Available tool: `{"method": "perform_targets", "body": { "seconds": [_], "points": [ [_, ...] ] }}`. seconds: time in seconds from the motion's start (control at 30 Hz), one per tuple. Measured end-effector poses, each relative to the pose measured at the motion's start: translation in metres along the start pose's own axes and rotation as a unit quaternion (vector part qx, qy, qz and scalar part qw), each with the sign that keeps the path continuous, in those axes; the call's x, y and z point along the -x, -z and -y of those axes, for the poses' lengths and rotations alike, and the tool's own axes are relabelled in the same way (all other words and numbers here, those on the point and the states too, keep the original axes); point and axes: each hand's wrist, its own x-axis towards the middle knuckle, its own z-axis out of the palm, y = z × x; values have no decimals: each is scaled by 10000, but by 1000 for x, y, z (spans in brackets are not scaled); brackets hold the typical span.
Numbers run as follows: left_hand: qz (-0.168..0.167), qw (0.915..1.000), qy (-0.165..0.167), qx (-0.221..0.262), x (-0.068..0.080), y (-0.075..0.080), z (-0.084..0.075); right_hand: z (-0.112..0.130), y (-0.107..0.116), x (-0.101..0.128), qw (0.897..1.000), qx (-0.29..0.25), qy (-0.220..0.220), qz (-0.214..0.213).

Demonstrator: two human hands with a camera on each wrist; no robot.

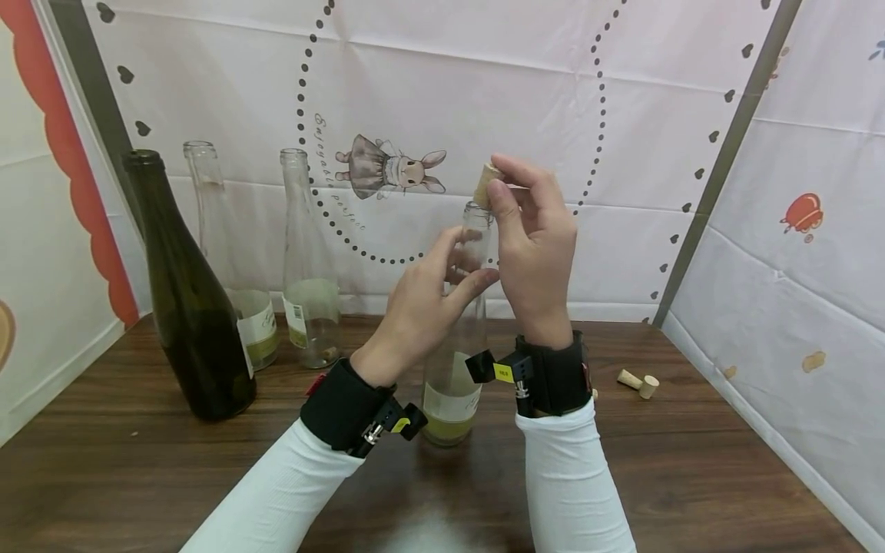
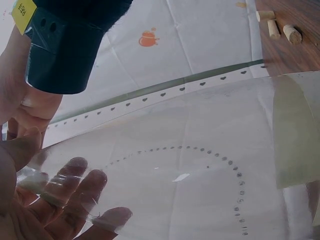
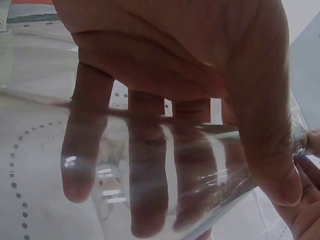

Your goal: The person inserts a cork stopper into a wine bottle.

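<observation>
Here, the right hand point(image 1: 539, 238) pinches a small cork point(image 1: 486, 184) at the top of the tall clear bottle point(image 1: 452, 407), nearly lined up with it, while the left hand point(image 1: 425, 303) holds the neck lower down.

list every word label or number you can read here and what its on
"Enjoyable", then probably "perfect": sideways on the wall cloth, beside the rabbit
Yellow tags on the wrist cameras: characters too small and blurred to read
Labels on the clear bottles: lettering too small to read; one shows a barcode, digits unreadable
</observation>
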Motion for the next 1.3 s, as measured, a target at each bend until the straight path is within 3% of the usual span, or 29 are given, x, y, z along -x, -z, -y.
{"method": "perform_targets", "body": {
  "seconds": [1.3],
  "points": [
    [5,9999,-58,-99,2,1,1,4,-1,5,9991,253,1,342]
  ]
}}
